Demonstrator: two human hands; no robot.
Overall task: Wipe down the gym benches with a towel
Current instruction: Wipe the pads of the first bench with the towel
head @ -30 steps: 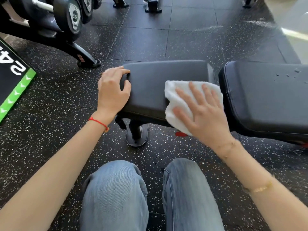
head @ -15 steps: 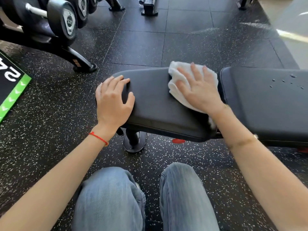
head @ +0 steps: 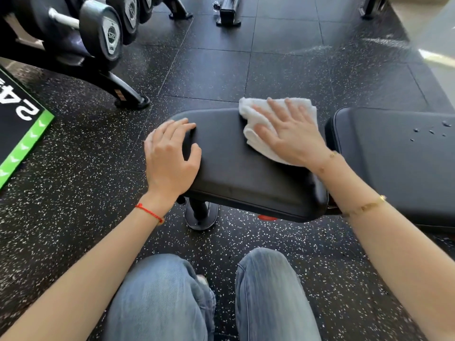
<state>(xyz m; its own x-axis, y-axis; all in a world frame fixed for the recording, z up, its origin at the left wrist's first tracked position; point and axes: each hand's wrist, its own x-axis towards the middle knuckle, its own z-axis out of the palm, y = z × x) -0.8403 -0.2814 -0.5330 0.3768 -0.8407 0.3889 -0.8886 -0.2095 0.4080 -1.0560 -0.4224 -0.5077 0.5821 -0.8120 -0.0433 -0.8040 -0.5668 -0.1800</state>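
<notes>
Item: seat pad (head: 246, 168), black vinyl surface, taken as landmark.

Towel (head: 275, 124): white, folded, lying on the far right part of the seat pad, its far edge reaching past the pad's far rim.

Right hand (head: 293, 139): flat on top of the towel, fingers straight and spread, pressing it down; it clasps nothing.

Left hand (head: 170, 156): on the seat pad's left end, fingers draped over the rounded edge, thumb on top, steadying the pad.

Back pad (head: 394, 156): just right of the seat pad across a narrow gap; water droplets (head: 429, 131) sit on its far right area, judged not yet wiped.

Dumbbell rack (head: 81, 45): well left and beyond the seat pad, on the speckled floor (head: 283, 70).

Handling note: the step appears to be wiping the seat pad. Best done with the palm kept flat so the whole towel bears evenly, strokes overlapping from far rim to near rim, the side seams included, the left hand bracing throughout. A bunched towel would likely leave streaks.
</notes>
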